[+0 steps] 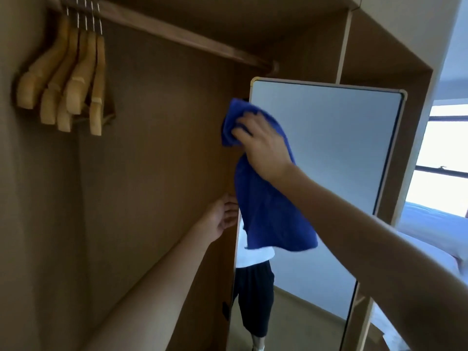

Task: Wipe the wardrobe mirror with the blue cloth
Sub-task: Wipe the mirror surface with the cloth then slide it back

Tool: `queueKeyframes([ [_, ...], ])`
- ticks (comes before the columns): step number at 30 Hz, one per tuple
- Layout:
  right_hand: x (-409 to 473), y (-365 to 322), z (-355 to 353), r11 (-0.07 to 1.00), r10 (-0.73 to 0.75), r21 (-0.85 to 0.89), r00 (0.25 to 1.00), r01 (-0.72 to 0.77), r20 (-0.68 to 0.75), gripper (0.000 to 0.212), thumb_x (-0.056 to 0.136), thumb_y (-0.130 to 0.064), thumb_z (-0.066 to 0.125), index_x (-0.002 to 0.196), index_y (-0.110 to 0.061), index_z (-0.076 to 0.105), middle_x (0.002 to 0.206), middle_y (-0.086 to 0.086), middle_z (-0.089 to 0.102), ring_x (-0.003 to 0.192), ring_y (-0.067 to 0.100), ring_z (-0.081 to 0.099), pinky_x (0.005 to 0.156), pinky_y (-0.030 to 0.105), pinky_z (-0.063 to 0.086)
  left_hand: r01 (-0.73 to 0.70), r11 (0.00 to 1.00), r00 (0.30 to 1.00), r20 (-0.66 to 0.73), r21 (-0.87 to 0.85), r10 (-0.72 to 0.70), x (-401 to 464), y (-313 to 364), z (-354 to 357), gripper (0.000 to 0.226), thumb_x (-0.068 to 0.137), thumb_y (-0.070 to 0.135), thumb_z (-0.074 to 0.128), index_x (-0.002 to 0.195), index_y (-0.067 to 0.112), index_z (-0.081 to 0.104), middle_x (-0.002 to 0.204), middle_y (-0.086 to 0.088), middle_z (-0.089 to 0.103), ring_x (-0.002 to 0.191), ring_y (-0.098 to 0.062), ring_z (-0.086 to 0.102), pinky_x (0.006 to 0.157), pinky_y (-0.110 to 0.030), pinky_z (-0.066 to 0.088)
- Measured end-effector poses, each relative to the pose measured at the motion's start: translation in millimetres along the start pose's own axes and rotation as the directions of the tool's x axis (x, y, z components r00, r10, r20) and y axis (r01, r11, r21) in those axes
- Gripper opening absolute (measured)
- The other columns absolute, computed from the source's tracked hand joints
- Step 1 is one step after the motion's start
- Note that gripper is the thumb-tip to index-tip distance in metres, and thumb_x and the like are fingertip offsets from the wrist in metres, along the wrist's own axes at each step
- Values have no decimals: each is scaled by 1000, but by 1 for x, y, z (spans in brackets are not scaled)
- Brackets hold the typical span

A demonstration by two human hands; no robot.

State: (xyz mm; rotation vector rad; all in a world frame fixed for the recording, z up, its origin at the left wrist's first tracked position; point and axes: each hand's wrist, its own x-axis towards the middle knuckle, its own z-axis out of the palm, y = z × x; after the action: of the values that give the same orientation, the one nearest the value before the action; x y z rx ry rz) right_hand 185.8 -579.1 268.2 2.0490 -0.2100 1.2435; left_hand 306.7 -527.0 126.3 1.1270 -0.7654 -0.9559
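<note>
The wardrobe (157, 138) stands open, its inside bare below the rail (177, 36). The mirror (329, 153) stands at its right side, most glass uncovered. The blue cloth (268, 211) hangs over the mirror's upper left edge, gripped by the right hand (263, 145). The left hand (222, 216) curls round the left edge below. Hangers (71, 79) crowd the far left.

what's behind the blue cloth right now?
The blue cloth hangs from the right hand over the mirror near its left edge. Glass behind it is covered; the left hand fingertips disappear at that edge.
</note>
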Motion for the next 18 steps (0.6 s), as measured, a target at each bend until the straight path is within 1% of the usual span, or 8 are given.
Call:
queueKeyframes([
  [2,43,19,-17,992,97,-72,995,-99,-37,30,85,-7,48,111,-6,64,121,17,61,113,38,57,91,47,49,0,999,1000,-1,-35,0,-1,-1,-1,29,105,33,37,102,18,61,103,-6,65,97,-23,61,90,-41,51],
  [4,82,34,-36,971,197,-132,980,-199,-25,31,90,-10,51,119,-10,60,125,14,57,114,36,55,83,46,48,-20,999,1000,-11,-31,20,-2,-3,0,21,103,27,42,103,17,61,100,-6,66,93,-22,62,86,-39,52],
  [6,108,39,-47,942,300,-162,954,-293,18,32,97,-18,46,127,-15,56,126,12,55,112,34,54,85,45,46,-23,999,1000,-19,-31,22,-3,-4,1,23,102,29,45,98,13,62,92,-6,65,85,-21,61,83,-37,51],
  [8,118,31,-49,922,342,-231,933,-310,113,35,98,-30,44,128,-18,57,125,10,55,111,33,55,88,45,44,-31,999,999,-22,-29,30,-2,-6,1,21,101,28,46,100,14,62,97,-8,66,89,-23,61,87,-40,51],
  [11,105,5,-40,908,238,-401,934,-117,268,43,93,-48,46,119,-21,65,128,10,56,122,33,48,107,51,34,-66,998,998,-16,-22,65,-5,-7,1,16,102,24,46,107,22,61,109,-6,67,99,-22,63,91,-41,51],
  [13,83,-12,-32,874,141,-480,912,68,386,42,92,-49,47,117,-23,69,133,9,56,132,34,40,118,55,16,-35,999,999,-9,-39,34,-11,-4,1,24,105,30,40,107,22,62,111,-6,68,102,-23,63,93,-41,49],
  [15,53,-28,-21,863,87,-476,879,169,470,36,93,-43,49,115,-24,71,136,9,55,136,33,36,120,55,7,26,996,999,29,-81,-24,-15,-2,-2,41,105,41,33,110,14,63,115,-11,67,107,-25,62,96,-41,48],
  [18,-4,-52,-4,905,-11,-363,866,221,500,23,88,-29,58,96,-19,77,112,10,65,117,34,50,117,57,20,45,993,997,64,-107,-39,-18,-3,-6,48,106,43,27,111,11,63,121,-13,64,114,-26,58,104,-43,42],
])
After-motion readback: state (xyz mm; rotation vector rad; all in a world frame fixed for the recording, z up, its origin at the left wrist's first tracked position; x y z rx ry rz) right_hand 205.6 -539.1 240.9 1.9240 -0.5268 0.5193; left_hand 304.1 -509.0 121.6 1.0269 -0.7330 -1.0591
